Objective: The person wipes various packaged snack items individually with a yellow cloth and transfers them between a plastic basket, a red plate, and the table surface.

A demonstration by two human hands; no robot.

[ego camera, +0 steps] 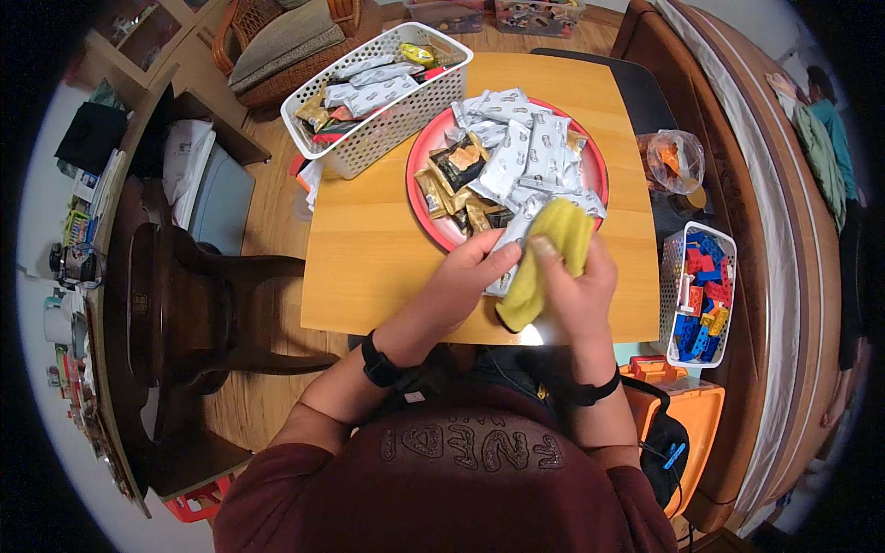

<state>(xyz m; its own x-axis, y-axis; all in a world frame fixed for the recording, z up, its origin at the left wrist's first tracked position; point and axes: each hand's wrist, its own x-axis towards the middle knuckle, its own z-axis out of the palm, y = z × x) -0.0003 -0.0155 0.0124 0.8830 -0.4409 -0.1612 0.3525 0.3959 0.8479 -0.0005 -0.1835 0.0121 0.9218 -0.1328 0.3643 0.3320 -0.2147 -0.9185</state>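
My left hand (464, 276) grips a long silver-white foil packet (510, 235) between thumb and fingers. A yellow-green cloth (561, 238) is in my right hand (584, 276), pressed along the packet's right side. Both hands are over the near edge of a red-rimmed round tray (419, 207) on the wooden table (359, 276). Silver-white packets (546, 148) are heaped in the tray's middle and right, with black-and-gold packets (458, 164) at its left. Behind and left of it, a white perforated plastic basket (401, 114) holds more silver packets and some coloured ones.
Right of the table stands a white basket (729, 297) of toy building bricks, with an orange plastic box (705, 415) nearer me. A clear plastic bag (681, 162) lies beyond it. A dark wooden stool (187, 304) is at the left. Another person (833, 138) is at the far right.
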